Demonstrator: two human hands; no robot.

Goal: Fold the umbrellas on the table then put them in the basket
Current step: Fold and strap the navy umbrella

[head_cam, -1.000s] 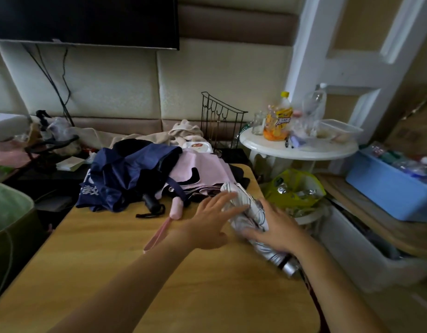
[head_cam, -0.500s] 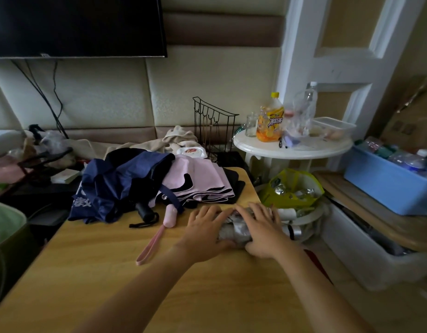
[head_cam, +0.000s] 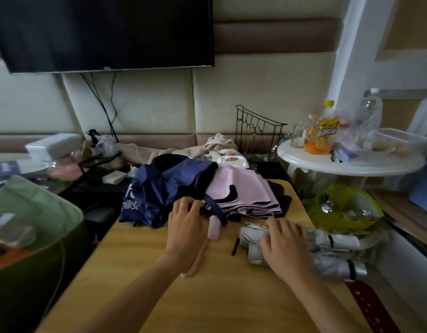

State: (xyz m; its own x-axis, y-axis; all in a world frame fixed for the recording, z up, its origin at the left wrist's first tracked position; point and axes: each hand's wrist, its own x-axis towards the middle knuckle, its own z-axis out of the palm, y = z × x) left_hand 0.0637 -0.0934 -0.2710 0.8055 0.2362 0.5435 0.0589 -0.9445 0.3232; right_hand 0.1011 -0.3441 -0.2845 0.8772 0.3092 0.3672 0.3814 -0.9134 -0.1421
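Navy blue fabric umbrella (head_cam: 159,188) lies unfolded at the far end of the wooden tabletop (head_cam: 140,280). My left hand (head_cam: 186,227) reaches it, fingers loose. Pink umbrella (head_cam: 243,191) beside. My right hand (head_cam: 283,246) presses flat, fingers straight, on the rolled white patterned umbrella (head_cam: 327,263) at the right edge.

Both forearms are bare to the frame's edge, no sleeves or jewellery showing.
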